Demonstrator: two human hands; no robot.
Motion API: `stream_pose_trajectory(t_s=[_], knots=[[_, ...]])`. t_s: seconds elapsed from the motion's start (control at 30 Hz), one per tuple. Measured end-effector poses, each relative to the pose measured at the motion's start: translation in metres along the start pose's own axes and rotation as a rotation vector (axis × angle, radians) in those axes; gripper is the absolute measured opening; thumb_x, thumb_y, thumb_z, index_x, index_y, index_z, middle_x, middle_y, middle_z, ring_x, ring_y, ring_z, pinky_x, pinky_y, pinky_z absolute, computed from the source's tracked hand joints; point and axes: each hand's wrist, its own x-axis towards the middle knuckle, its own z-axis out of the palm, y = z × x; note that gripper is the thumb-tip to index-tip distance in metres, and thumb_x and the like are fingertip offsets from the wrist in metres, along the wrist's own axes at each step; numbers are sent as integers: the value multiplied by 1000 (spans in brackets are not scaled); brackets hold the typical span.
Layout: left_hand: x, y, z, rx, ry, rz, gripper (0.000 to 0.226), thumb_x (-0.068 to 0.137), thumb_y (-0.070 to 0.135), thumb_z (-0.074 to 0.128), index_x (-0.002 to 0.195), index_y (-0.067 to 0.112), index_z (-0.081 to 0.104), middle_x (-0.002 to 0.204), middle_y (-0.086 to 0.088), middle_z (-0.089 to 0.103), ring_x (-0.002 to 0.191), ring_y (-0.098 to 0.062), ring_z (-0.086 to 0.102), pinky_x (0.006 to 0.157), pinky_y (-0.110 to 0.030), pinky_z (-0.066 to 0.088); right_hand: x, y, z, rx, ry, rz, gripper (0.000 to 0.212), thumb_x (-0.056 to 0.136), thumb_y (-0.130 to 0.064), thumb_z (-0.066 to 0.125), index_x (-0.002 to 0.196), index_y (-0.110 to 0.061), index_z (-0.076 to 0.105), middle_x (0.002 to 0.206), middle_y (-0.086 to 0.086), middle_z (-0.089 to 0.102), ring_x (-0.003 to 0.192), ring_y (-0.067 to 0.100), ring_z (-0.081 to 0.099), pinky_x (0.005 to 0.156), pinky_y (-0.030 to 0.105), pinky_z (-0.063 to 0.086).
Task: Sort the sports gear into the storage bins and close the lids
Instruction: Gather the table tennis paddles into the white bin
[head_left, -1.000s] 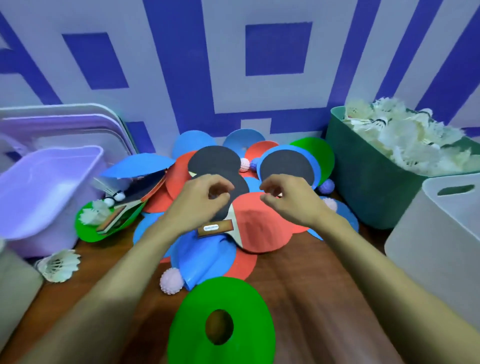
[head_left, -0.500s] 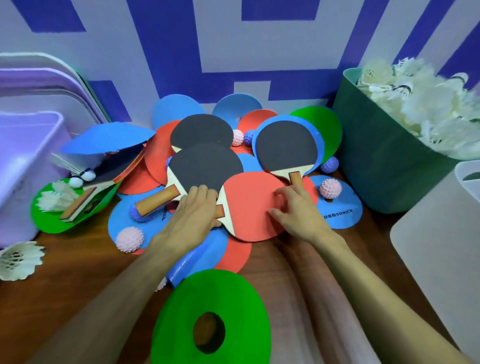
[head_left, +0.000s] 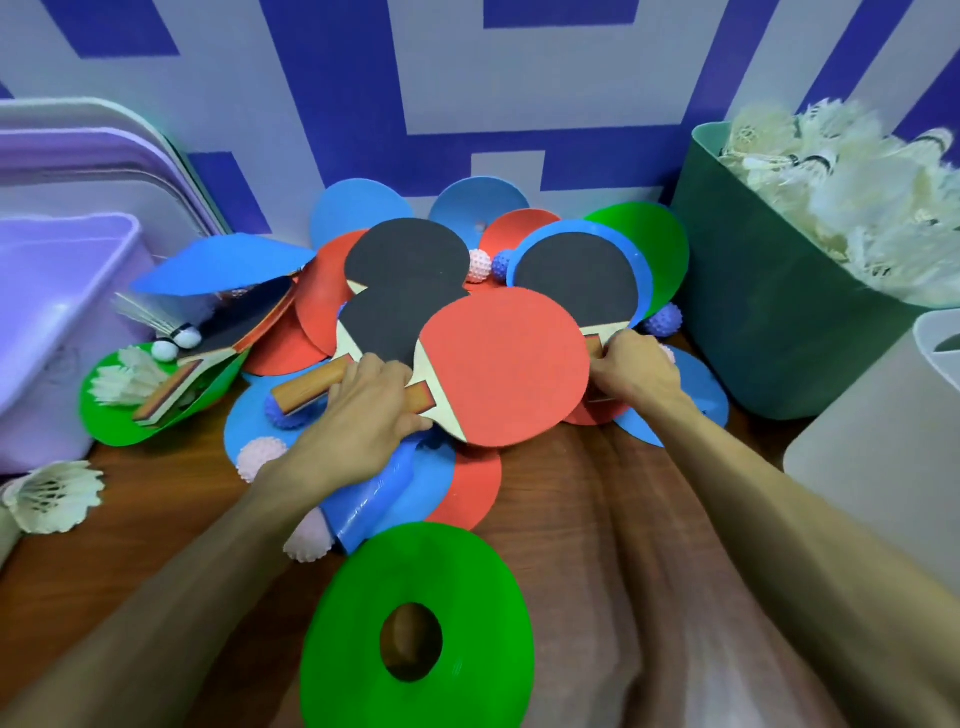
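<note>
The left hand clasps the handle of the red paddle. Its long axis runs left to right, handle at the left and blade spread rightward above the heap. The right hand curls its fingers round the handle of the black paddle, whose blade lies away toward the wall. The purple bin is well left, nearer the left hand, and the white bin is nearer the right.
</note>
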Motion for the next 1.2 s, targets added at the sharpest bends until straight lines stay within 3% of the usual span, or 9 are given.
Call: stream_pose_trajectory(t_s=[0.07, 0.2, 0.4, 0.6, 0.7, 0.87, 1.03, 1.1, 1.2], knots=[[-2, 1, -1, -171, 19, -35, 34, 89, 33, 62, 103, 7, 46, 97, -6, 46, 97, -27, 47, 84, -40, 37, 1, -3, -2, 11, -18, -4, 44, 84, -49, 54, 89, -5, 58, 100, 18, 64, 101, 37, 59, 86, 40, 44], [-2, 3, 1, -508, -7, -165, 34, 88, 26, 64, 101, 6, 40, 80, -8, 58, 74, -24, 62, 68, -38, 46, 0, -6, -9, 231, -11, 20, 46, 72, -47, 68, 50, -15, 44, 56, 4, 51, 70, 28, 54, 56, 31, 38], [3, 3, 5, -789, 136, -359, 32, 89, 22, 63, 101, 9, 36, 84, -16, 54, 55, -17, 52, 38, -14, 37, -19, -10, -22, 271, 100, -9, 50, 69, -39, 66, 40, -12, 35, 41, 1, 35, 54, 22, 38, 56, 34, 32], [0, -1, -6, -802, 181, -417, 33, 91, 26, 60, 103, 9, 34, 89, -19, 55, 59, -23, 55, 48, -25, 41, -55, -27, -36, 437, 219, -44, 42, 70, -42, 68, 58, -5, 53, 60, 16, 56, 69, 32, 54, 65, 44, 43], [0, 4, -11, -756, 180, -429, 50, 91, 31, 57, 123, 1, 33, 109, -24, 60, 96, -37, 63, 73, -39, 50, -81, -47, -37, 497, 254, -114, 43, 71, -37, 72, 70, 2, 56, 65, 18, 57, 70, 32, 56, 61, 38, 35], [3, 29, -16, -885, 212, -436, 69, 86, 60, 25, 106, -3, 48, 73, -11, 61, 51, -26, 56, 51, -28, 44, -105, -75, -21, 601, 154, -196, 39, 72, -38, 75, 68, -5, 55, 64, 5, 56, 65, 23, 54, 62, 36, 38], [4, 41, -20, -893, 188, -442, 98, 67, 77, 13, 110, -2, 53, 79, -14, 66, 65, -31, 62, 77, -49, 53, -114, -81, -10, 623, 79, -274, 40, 74, -43, 76, 66, -15, 49, 58, -4, 54, 54, 10, 47, 57, 28, 38], [5, 47, -20, -832, 180, -451, 90, 74, 75, 15, 112, 0, 48, 95, -19, 67, 84, -37, 64, 86, -51, 50, -115, -82, -10, 595, 51, -318, 40, 75, -47, 75, 68, -15, 50, 57, -7, 55, 53, 6, 46, 54, 22, 35], [8, 51, -12, -731, 202, -437, 65, 87, 64, 21, 110, 8, 42, 106, -25, 65, 97, -41, 62, 87, -48, 49, -114, -82, -17, 581, 64, -377, 42, 79, -49, 70, 70, -11, 58, 62, 1, 63, 55, 12, 55, 59, 30, 43]])
